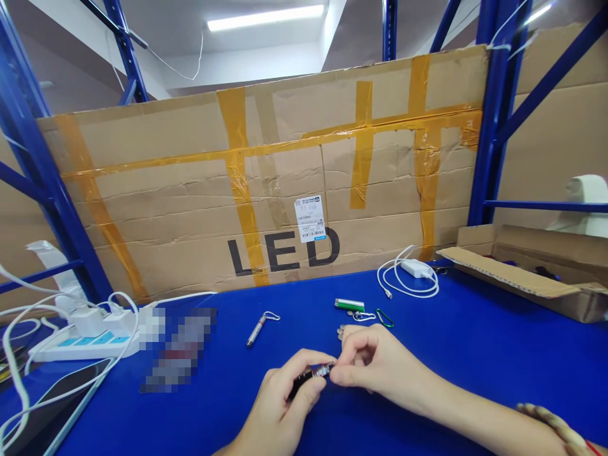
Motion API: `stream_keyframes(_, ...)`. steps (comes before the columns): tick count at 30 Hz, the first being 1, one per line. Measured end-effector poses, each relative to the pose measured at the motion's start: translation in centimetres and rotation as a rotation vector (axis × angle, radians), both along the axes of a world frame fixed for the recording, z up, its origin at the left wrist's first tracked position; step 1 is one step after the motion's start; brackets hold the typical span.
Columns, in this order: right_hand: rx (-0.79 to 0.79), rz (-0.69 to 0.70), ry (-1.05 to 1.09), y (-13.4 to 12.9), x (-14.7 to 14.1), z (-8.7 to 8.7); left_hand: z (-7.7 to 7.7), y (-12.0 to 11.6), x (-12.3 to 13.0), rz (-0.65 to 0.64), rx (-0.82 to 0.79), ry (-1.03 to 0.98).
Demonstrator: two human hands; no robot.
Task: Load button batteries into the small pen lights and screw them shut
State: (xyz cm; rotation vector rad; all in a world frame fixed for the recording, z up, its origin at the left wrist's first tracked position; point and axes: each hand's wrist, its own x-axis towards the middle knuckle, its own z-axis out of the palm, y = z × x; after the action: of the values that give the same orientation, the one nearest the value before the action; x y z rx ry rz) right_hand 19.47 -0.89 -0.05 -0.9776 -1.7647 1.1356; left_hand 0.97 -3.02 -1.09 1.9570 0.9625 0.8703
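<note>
The slim black cylinder [308, 377] sits above the blue tabletop [199, 418], the left hand [280, 402] holding its barrel between closed fingers while the right hand [380, 361] pinches its tip. It is judged light, rigid and probably slippery; mid-barrel offers the soundest hold, the tip warranting only light fingertip pressure.

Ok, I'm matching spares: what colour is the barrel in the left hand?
The barrel looks mostly black; head view.

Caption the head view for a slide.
Above a blue tabletop, left hand holds a black cylinder, right hand at its end.
</note>
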Motion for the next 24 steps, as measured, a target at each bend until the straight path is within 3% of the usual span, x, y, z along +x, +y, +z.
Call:
stream_keyframes(3, 0.378, -0.081, -0.131, 0.2, 0.8, 0.0, 0.1, 0.1, 0.1, 0.008, -0.090, -0.085)
stream_keyframes(7, 0.788, -0.033, -0.289, 0.1, 1.6, 0.3, 0.2, 0.3, 0.3, -0.023, -0.150, -0.134)
stream_keyframes(12, 1.021, 0.026, -0.463, -0.1, 1.9, 1.1, 0.2, 0.3, 0.4, -0.072, -0.205, -0.157)
stream_keyframes(16, 1.009, 0.021, -0.423, -0.1, 2.0, 1.3, 0.3, 0.0, 0.6, -0.122, -0.239, -0.154)
stream_keyframes(24, 0.527, 0.019, -0.250, 0.0, 1.3, 0.5, 0.0, -0.2, 0.6, -0.181, -0.209, -0.132)
